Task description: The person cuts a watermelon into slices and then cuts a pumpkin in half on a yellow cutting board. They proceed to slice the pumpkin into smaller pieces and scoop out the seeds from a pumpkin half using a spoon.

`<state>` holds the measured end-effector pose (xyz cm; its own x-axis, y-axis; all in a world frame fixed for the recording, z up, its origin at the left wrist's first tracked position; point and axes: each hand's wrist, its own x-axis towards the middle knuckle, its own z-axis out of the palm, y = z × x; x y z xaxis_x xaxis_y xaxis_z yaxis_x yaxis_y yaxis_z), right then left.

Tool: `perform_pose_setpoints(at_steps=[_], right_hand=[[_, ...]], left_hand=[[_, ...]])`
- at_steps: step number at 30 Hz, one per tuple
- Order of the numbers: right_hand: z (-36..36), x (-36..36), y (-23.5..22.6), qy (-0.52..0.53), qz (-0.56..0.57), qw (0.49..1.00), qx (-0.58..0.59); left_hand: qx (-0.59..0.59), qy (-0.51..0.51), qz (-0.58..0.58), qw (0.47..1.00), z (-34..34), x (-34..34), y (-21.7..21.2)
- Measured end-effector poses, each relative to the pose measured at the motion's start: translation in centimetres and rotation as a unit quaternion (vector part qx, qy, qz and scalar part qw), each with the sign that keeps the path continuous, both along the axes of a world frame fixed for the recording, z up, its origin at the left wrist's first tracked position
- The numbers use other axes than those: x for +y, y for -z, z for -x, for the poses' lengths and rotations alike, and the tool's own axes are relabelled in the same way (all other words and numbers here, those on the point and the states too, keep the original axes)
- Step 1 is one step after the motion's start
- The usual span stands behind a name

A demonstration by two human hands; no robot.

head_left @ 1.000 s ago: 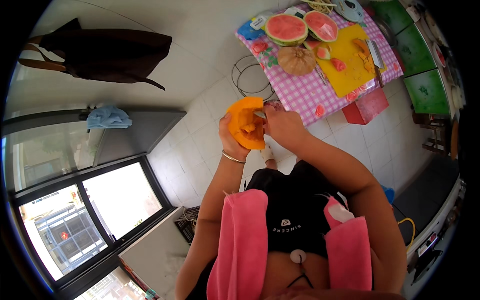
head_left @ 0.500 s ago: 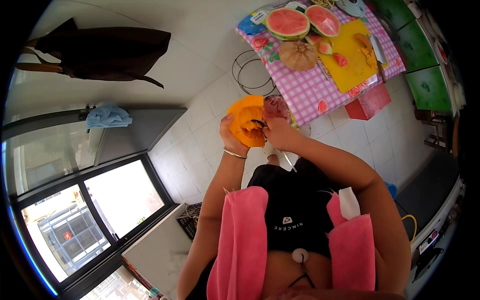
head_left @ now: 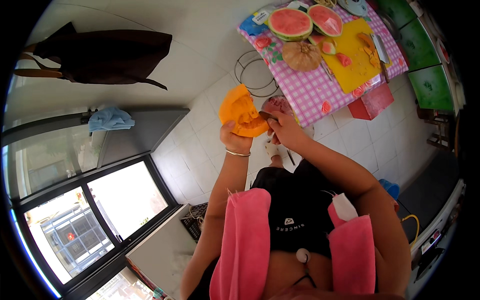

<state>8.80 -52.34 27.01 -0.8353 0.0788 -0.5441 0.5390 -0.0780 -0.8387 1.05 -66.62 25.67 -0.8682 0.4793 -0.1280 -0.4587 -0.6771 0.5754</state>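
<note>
My left hand (head_left: 235, 140) grips an orange piece of peeled pumpkin (head_left: 237, 107) from below, its hollow facing my right hand. Closed around a metal spoon (head_left: 291, 157), my right hand (head_left: 286, 129) holds the spoon's dark bowl at the pumpkin's hollow; the handle sticks out below the fist. Behind the right hand is a reddish bowl (head_left: 276, 104), partly hidden, by the table edge. A whole tan pumpkin (head_left: 301, 56) sits on the checked tablecloth (head_left: 304, 95). Beside it, a yellow cutting board (head_left: 345, 77) carries a knife (head_left: 383, 57), pumpkin scraps (head_left: 370, 50) and watermelon pieces (head_left: 343, 59).
Two cut watermelon halves (head_left: 290, 24) lie at the table's far side. A red box (head_left: 371, 102) is under the table's front edge. A wire ring stand (head_left: 255, 75) rests on the tiled floor. At left hang a dark bag (head_left: 115, 55) and a blue cloth (head_left: 111, 119).
The pumpkin piece has tilted, and its hollow now faces lower right. My right hand has shifted slightly right, drawing the spoon's bowl toward the hollow's edge.
</note>
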Motion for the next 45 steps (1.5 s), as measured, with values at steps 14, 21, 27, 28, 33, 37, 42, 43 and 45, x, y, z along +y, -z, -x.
perform_pose_setpoints(at_steps=[14,21,27,28,33,37,42,43,45], right_hand=[[0.9,2.0,3.2,0.065,-0.168,0.98,0.079],[0.9,1.3,2.6,0.096,-0.239,0.945,0.203],[2.3,2.1,0.6,0.065,-0.231,0.929,0.282],[2.4,2.5,0.4,0.081,-0.268,0.912,0.3],[1.3,3.1,-2.3,-0.006,-0.362,0.927,0.102],[0.0,2.0,1.0,-0.106,-0.437,0.879,0.157],[1.7,1.1,-0.8,-0.096,-0.478,0.858,0.162],[1.8,1.0,-0.3,-0.089,-0.487,0.849,0.185],[2.1,0.7,1.2,-0.073,-0.504,0.829,0.23]], left_hand=[[-0.269,0.117,0.093,0.952,-0.3,-1.7,-0.8],[-0.269,0.317,0.04,0.908,0.2,-2.0,-1.4],[-0.193,0.401,-0.084,0.892,-0.2,-1.7,-0.2],[-0.188,0.369,-0.077,0.907,-0.9,-1.7,0.0],[-0.242,0.156,-0.042,0.957,-2.7,-2.1,1.2],[-0.285,0.123,-0.057,0.949,-2.8,-1.5,0.0],[-0.238,0.095,-0.004,0.967,-3.0,-0.8,-0.8],[-0.238,0.092,0.001,0.967,-3.0,-0.6,-0.9],[-0.239,0.08,0.011,0.968,-3.0,-0.5,-0.8]])
